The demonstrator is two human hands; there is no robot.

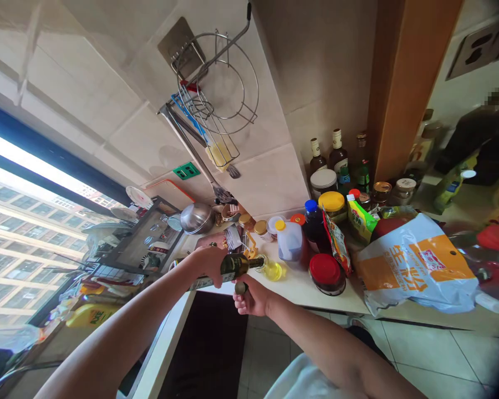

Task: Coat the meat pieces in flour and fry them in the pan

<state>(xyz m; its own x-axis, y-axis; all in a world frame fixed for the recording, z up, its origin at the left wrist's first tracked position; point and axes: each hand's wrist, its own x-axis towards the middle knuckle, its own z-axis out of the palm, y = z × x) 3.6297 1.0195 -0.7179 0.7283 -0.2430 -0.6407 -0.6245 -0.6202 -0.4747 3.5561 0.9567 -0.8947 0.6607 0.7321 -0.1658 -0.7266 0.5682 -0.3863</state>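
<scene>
My left hand grips a dark green glass bottle tipped on its side over the white counter. The bottle's mouth points at a small clear cup of yellow liquid standing on the counter. My right hand is closed just below the bottle, with a small dark cap pinched in its fingers at the counter's front edge.
Jars, sauce bottles, a white jug, a red-lidded jar and an orange-and-white bag crowd the counter to the right. A steel bowl and dish rack lie left. A wire utensil rack hangs on the tiled wall. A window fills the left.
</scene>
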